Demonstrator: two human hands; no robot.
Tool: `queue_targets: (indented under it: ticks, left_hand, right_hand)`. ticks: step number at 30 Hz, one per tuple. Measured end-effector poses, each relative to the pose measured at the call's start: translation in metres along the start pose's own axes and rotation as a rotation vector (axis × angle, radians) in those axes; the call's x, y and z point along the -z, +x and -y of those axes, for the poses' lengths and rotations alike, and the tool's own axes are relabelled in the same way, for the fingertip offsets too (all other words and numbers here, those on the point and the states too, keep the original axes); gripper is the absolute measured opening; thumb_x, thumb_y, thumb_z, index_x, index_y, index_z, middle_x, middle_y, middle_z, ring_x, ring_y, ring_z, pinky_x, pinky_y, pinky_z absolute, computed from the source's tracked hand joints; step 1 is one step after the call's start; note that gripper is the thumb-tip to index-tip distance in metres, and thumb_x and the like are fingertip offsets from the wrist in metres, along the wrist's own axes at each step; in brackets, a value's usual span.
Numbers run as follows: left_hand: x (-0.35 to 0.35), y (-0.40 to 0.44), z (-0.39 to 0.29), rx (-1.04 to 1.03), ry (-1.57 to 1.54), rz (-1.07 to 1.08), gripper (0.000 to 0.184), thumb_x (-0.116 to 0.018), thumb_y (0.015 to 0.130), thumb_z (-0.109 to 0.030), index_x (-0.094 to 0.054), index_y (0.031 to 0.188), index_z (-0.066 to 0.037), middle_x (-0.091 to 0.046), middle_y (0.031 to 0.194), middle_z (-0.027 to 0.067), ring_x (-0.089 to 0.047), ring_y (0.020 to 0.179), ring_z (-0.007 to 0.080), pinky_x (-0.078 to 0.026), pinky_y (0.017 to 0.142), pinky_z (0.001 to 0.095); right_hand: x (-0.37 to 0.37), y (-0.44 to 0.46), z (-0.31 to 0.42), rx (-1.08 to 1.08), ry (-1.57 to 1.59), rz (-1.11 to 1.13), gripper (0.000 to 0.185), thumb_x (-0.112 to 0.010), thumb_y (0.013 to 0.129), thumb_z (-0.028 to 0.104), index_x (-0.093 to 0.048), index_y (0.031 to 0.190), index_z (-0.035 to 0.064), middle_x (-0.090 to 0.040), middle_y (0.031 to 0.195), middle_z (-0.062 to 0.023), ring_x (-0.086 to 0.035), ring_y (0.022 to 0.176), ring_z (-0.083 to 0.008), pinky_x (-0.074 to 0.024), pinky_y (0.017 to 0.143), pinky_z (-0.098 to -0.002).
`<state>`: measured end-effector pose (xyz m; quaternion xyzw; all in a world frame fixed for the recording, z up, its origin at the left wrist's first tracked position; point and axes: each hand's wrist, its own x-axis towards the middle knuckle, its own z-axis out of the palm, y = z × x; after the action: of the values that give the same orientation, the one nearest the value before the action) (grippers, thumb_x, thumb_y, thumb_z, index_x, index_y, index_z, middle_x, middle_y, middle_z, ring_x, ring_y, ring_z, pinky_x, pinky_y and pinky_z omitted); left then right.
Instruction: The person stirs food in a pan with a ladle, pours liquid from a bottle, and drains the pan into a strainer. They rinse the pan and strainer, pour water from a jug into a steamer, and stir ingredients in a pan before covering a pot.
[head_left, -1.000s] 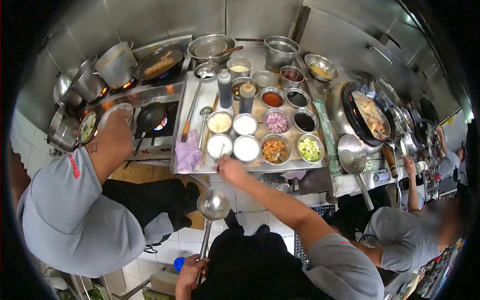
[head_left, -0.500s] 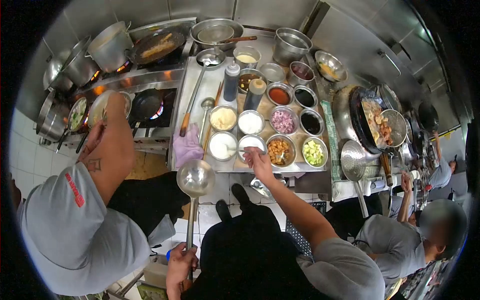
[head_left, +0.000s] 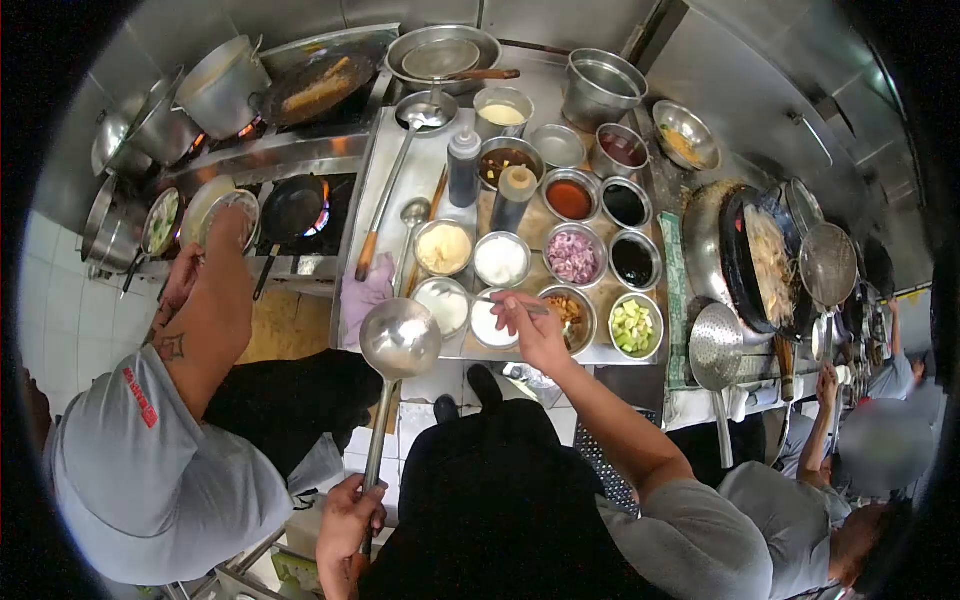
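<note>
Steel walls (head_left: 560,20) back a counter (head_left: 422,175) crowded with round bowls (head_left: 558,147). Left hand (head_left: 350,518) grips the ladle (head_left: 401,338), whose long axis runs forward from that fist; its smooth, shiny cup hangs by the counter's near edge, left of the right hand (head_left: 535,335), which pinches a slim metal utensil (head_left: 537,309) between smooth white stuff (head_left: 491,322) and chunky, glossy brown pieces (head_left: 574,318).

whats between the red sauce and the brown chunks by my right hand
Chopped purplish pieces sit between the red sauce and the brown chunks by your right hand; the head view shows this.
</note>
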<state>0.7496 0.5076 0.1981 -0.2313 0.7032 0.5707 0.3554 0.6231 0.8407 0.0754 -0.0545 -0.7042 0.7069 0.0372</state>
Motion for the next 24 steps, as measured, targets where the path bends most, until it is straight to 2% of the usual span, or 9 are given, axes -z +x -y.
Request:
queue_targets:
  ticks: [1, 3, 6, 12, 14, 19, 21, 22, 24]
  left_hand:
    - [-0.001, -0.002, -0.002, 0.004, -0.002, -0.003, 0.012, -0.059, 0.088, -0.011, -0.058, 0.088, 0.001, -0.050, 0.053, 0.0033, -0.046, 0.044, 0.0096, -0.034, 0.041, 0.0249]
    - [-0.004, -0.008, -0.002, -0.018, -0.024, -0.031, 0.012, -0.059, 0.087, -0.010, -0.058, 0.087, 0.001, -0.050, 0.053, 0.0030, -0.046, 0.044, 0.0095, -0.034, 0.041, 0.0249]
    - [0.000, -0.010, 0.012, 0.060, -0.088, -0.063, 0.011, -0.059, 0.086, -0.009, -0.059, 0.087, 0.001, -0.049, 0.054, 0.0026, -0.046, 0.044, 0.0095, -0.034, 0.040, 0.0246]
    - [-0.003, -0.012, 0.006, 0.069, -0.122, -0.070, 0.013, -0.060, 0.086, -0.011, -0.059, 0.089, 0.002, -0.050, 0.054, 0.0031, -0.046, 0.044, 0.0100, -0.035, 0.041, 0.0248]
    - [-0.005, -0.011, 0.001, 0.063, -0.090, -0.064, 0.014, -0.059, 0.087, -0.012, -0.059, 0.089, 0.002, -0.050, 0.054, 0.0033, -0.046, 0.044, 0.0100, -0.035, 0.041, 0.0249]
    - [-0.009, 0.002, -0.011, 0.069, -0.010, -0.058, 0.016, -0.058, 0.088, -0.013, -0.060, 0.091, 0.002, -0.051, 0.054, 0.0038, -0.046, 0.044, 0.0102, -0.036, 0.041, 0.0251]
    - [-0.009, 0.007, -0.015, 0.050, -0.032, -0.033, 0.017, -0.059, 0.089, -0.014, -0.060, 0.092, 0.002, -0.051, 0.054, 0.0038, -0.046, 0.044, 0.0101, -0.036, 0.042, 0.0248]
    - [-0.009, 0.008, -0.016, 0.049, -0.030, -0.034, 0.017, -0.059, 0.089, -0.014, -0.060, 0.092, 0.002, -0.051, 0.054, 0.0038, -0.046, 0.044, 0.0101, -0.036, 0.042, 0.0248]
    - [-0.011, 0.010, -0.018, 0.044, -0.098, 0.003, 0.018, -0.059, 0.089, -0.015, -0.060, 0.093, 0.002, -0.051, 0.055, 0.0037, -0.046, 0.045, 0.0096, -0.037, 0.042, 0.0243]
  right_hand:
    - [0.003, 0.007, -0.014, -0.003, 0.001, 0.004, 0.033, -0.044, 0.099, 0.024, -0.063, 0.105, -0.0034, -0.063, 0.084, -0.0056, -0.057, 0.069, -0.0104, -0.0441, 0.060, -0.0225]
    - [0.008, 0.016, -0.040, 0.133, -0.255, 0.067, 0.032, -0.046, 0.098, 0.023, -0.063, 0.105, -0.0033, -0.063, 0.083, -0.0061, -0.057, 0.070, -0.0109, -0.0453, 0.063, -0.0227]
    - [-0.006, 0.009, -0.058, 0.058, -0.075, 0.058, 0.032, -0.047, 0.098, 0.022, -0.063, 0.104, -0.0050, -0.064, 0.082, -0.0075, -0.057, 0.068, -0.0120, -0.0457, 0.063, -0.0230]
    - [0.006, 0.009, -0.067, -0.210, 0.238, -0.045, 0.036, -0.044, 0.099, 0.024, -0.060, 0.106, -0.0065, -0.064, 0.082, -0.0093, -0.057, 0.065, -0.0112, -0.0420, 0.057, -0.0228]
    - [0.012, 0.014, -0.046, -0.274, 0.290, -0.018, 0.038, -0.042, 0.099, 0.026, -0.058, 0.109, -0.0064, -0.064, 0.083, -0.0107, -0.058, 0.067, -0.0118, -0.0425, 0.057, -0.0237]
    - [0.011, 0.025, 0.010, -0.239, 0.365, 0.116, 0.036, -0.044, 0.099, 0.026, -0.059, 0.110, -0.0057, -0.064, 0.085, -0.0105, -0.059, 0.072, -0.0128, -0.0432, 0.058, -0.0247]
    - [0.010, 0.037, 0.026, 0.054, -0.108, 0.097, 0.035, -0.046, 0.098, 0.024, -0.061, 0.107, -0.0055, -0.064, 0.085, -0.0113, -0.060, 0.073, -0.0151, -0.0464, 0.062, -0.0274]
    - [0.012, 0.052, 0.014, 0.215, -0.203, 0.038, 0.033, -0.049, 0.097, 0.023, -0.063, 0.106, -0.0054, -0.065, 0.087, -0.0136, -0.061, 0.074, -0.0175, -0.0486, 0.067, -0.0294]
    - [0.008, 0.083, -0.018, 0.223, -0.287, 0.013, 0.031, -0.050, 0.096, 0.021, -0.063, 0.106, -0.0055, -0.065, 0.087, -0.0150, -0.062, 0.073, -0.0185, -0.0488, 0.068, -0.0301]
